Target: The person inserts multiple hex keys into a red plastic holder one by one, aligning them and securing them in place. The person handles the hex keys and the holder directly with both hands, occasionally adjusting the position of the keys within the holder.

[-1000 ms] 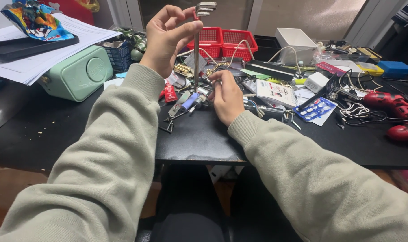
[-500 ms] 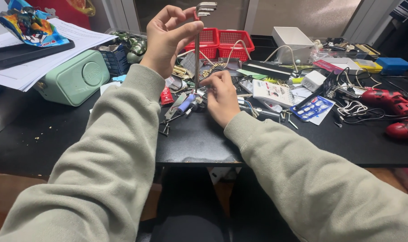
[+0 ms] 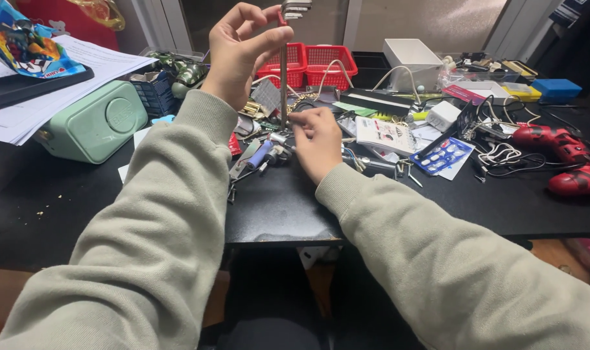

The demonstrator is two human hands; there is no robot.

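My left hand [image 3: 243, 52] is raised above the black desk [image 3: 275, 207] and pinches the top of a long thin metal rod [image 3: 283, 78] that stands upright. A set of metal keys fans out at the rod's top end. My right hand [image 3: 316, 139] rests low on the desk with its fingertips at the rod's bottom end, among small metal parts and a blue cylinder [image 3: 259, 155]. Both arms wear grey-green sleeves.
A mint green case [image 3: 94, 123] lies left, beside papers [image 3: 42, 91] and a colourful packet [image 3: 26, 45]. Two red baskets [image 3: 314, 65] and a white box [image 3: 412, 55] stand behind. A red controller [image 3: 564, 159], cables, a blue card [image 3: 444, 155] and a blue box [image 3: 554, 87] crowd the right.
My left hand has stayed raised with the rod held upright; my right hand has shifted slightly at the rod's base. The view has drifted a little.
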